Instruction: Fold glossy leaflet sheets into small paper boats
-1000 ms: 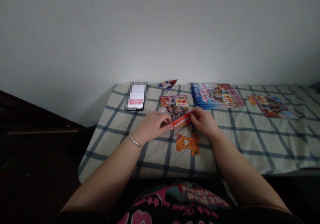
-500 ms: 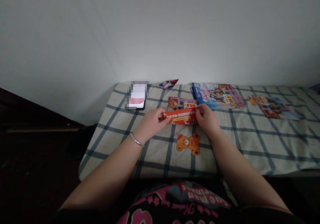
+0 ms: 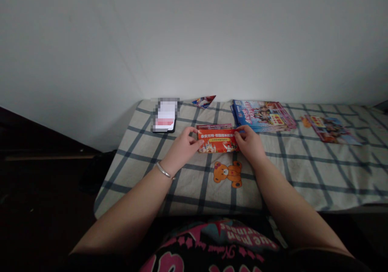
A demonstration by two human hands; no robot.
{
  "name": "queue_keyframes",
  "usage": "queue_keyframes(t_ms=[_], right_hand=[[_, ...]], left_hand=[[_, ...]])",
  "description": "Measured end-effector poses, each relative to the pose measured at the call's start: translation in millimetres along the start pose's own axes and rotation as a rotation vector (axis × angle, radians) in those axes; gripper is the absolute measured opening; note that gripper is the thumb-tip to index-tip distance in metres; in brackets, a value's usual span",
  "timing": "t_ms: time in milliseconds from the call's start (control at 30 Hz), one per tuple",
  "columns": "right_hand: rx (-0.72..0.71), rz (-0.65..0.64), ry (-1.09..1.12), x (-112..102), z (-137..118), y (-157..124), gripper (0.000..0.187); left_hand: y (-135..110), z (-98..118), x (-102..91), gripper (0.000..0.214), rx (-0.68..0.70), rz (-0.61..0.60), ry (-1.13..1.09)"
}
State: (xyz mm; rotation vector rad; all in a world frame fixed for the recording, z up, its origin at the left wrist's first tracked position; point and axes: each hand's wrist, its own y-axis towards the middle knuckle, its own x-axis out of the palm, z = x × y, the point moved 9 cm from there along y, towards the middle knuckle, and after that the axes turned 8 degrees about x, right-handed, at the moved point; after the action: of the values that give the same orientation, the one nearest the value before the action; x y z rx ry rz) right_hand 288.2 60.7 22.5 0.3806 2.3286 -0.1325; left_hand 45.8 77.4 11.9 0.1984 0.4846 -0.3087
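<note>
Head cam: I see L hand (image 3: 182,148) & R hand (image 3: 250,144), both grips clamped on opp. ends of red leaflet (image 3: 216,141), btwn them, just beyond bear print (image 3: 228,174) on checked cloth (image 3: 138,171).

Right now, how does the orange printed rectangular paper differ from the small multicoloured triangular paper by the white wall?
The orange printed rectangular paper shows a broad oblong face; the small multicoloured triangular paper shows a smaller pointed one. The left hand and right hand grip the first at its sides; neither touches the second. Both are printed.
</note>
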Motion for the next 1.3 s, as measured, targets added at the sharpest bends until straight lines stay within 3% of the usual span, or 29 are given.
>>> queue_keyframes(t_ms=[100,267,433,767,967,1300], right_hand=[[-0.045,-0.016,0.01,0,-4,-2,0.026],[-0.138,-0.085,0.019,6,-13,-7,0.052],[-0.154,-0.081,-0.166,13,-15,-9,0.039],[-0.183,-0.026,-0.188,12,-16,-6,0.03],[-0.131,-0.064,-0.179,13,-14,-5,0.032],[-0.061,-0.068,-0.189,16,-5,1,0.035]], left_hand=[[-1,6,-7.5,0.032,0.042,0.049,0.132],[3,19,-19.4,0.019,0.167,0.107,0.47],[9,24,-11.6,0.017,0.275,0.049,0.652],[12,23,-8.0,0.046,0.347,0.08,0.609],[11,20,-2.2,0.039,0.359,0.114,0.689],[18,9,13.7,0.062,0.289,0.014,0.707]])
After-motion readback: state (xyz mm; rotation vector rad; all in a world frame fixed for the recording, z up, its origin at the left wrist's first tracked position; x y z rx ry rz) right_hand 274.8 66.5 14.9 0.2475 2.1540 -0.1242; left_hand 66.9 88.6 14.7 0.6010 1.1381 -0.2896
